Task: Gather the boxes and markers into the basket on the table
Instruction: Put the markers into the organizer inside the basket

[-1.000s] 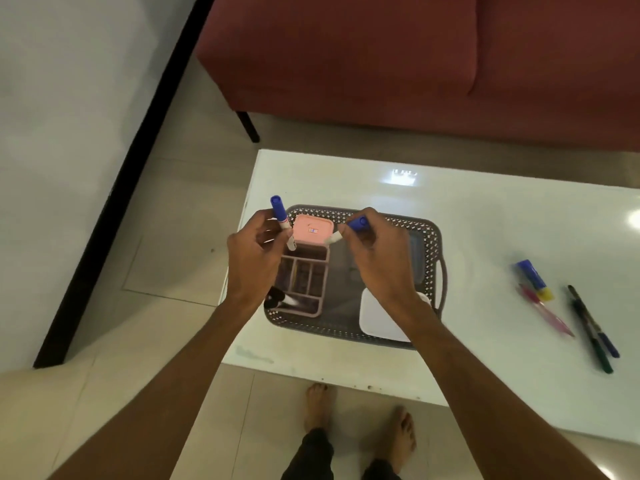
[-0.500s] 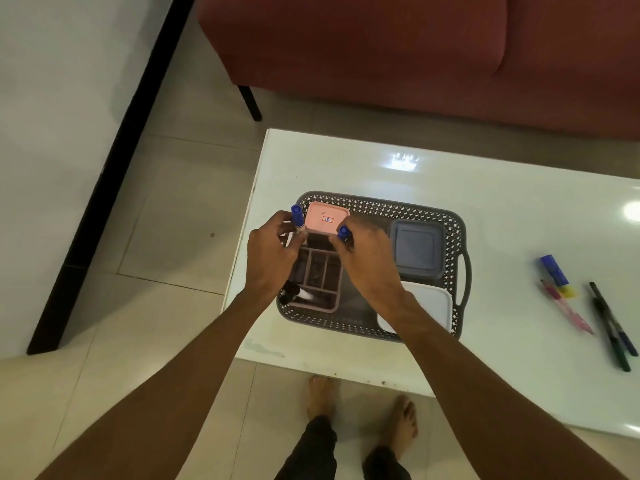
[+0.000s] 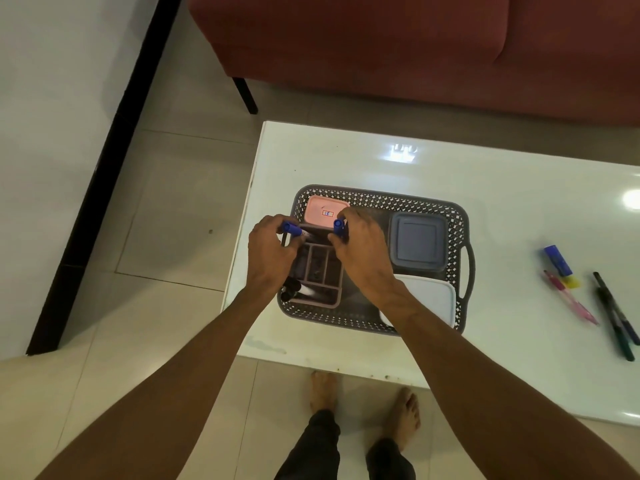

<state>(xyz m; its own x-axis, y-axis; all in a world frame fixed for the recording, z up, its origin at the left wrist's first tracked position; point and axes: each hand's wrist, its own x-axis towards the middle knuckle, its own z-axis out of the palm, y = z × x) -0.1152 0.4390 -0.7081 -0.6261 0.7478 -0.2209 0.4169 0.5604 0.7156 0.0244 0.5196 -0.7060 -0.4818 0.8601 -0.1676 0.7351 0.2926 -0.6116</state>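
Observation:
A grey perforated basket sits at the left end of the white table. Inside it are a pink box, a grey box, a white box and a pink divided organizer with a black-capped marker. My left hand grips a blue-capped marker over the organizer's left side. My right hand holds a second blue-capped marker just in front of the pink box. Both hands hover low inside the basket.
On the table to the right lie a blue and yellow highlighter, a pink pen and two dark pens. A red sofa stands behind the table. My bare feet are on the tiled floor below the table's near edge.
Both hands have lowered their blue-capped markers from above the basket down towards the organizer. The markers have tilted flatter. The camera has shifted, so the table sits further right in view.

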